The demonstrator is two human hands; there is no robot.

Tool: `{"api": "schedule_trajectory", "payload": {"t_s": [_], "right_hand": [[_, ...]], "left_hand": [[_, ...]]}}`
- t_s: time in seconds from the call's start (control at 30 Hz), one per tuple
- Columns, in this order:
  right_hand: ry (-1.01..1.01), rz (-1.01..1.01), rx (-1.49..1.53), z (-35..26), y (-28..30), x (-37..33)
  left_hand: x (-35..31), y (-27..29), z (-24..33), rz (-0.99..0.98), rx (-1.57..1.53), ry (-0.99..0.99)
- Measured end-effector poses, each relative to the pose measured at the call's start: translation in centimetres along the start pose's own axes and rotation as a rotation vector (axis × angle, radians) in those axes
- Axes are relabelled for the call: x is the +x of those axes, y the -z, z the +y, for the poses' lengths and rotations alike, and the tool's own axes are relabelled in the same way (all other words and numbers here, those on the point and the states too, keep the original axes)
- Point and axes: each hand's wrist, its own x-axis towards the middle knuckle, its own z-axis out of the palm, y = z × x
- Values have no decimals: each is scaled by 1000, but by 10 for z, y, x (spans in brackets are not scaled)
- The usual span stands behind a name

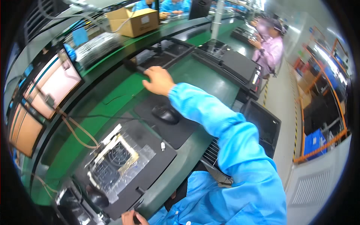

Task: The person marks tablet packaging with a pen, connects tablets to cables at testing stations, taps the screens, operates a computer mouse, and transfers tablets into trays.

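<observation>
My right hand [160,80] reaches out over the green bench, thumb apart from the fingers and nothing visible between them. Its fingertips are at the near corner of a black tray [169,63]; whether they touch it I cannot tell. Dark panels and clear film lie in that tray. Below my right forearm a black computer mouse [165,114] rests on a dark mat [187,132]. My left hand [133,218] is cut off by the lower edge, only some fingertips showing. Close to it lies a black board [159,165] bearing a taped fixture [118,157] with a round grille.
Two monitors [56,88] stand at the left. Cables [80,131] cross the bench. A second mouse [96,197] sits near the lower left. Further along are another black tray [228,67], a cardboard box [133,23] and a co-worker in pink [270,48]. An orange rack [324,101] is at right.
</observation>
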Motion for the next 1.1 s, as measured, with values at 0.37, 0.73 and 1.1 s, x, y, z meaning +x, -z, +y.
{"api": "schedule_trajectory", "payload": {"t_s": [0.37,0.73,1.1], "right_hand": [[-342,-423,-384,24,-126,85],[-168,-531,27,61,142,46],[-390,-697,35,140,363,-148]], "left_hand": [[1,5,-10,-95,77,32],[-10,10,-9,-68,96,19],[0,3,3,29,13,-65]]}}
